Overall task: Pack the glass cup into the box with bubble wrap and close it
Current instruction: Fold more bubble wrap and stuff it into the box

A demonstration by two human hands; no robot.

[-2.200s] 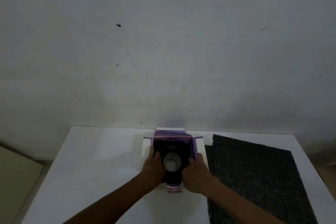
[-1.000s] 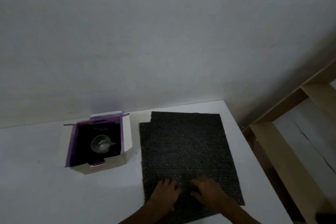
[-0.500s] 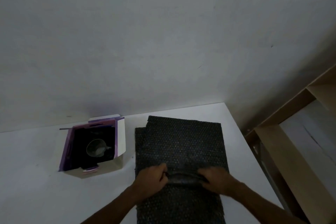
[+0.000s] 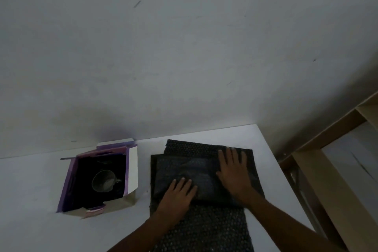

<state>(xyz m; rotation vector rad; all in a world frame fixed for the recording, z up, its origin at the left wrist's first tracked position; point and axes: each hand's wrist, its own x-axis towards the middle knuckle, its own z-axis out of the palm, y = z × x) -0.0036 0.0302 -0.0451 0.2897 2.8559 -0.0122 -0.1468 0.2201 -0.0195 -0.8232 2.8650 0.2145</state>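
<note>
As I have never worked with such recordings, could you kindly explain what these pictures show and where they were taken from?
There is no machine here: a person works with bare hands. All the pictures come from one wide camera worn on the person's head, looking forward and down; the last is the present moment. On the white table stands an open box with purple flaps, and the glass cup sits inside it. Beside the box lies a dark sheet of bubble wrap, partly folded over itself. The left hand and the right hand both lie flat on the folded part, fingers straight. Neither hand holds anything. At the far right is a wooden shelf.
</note>
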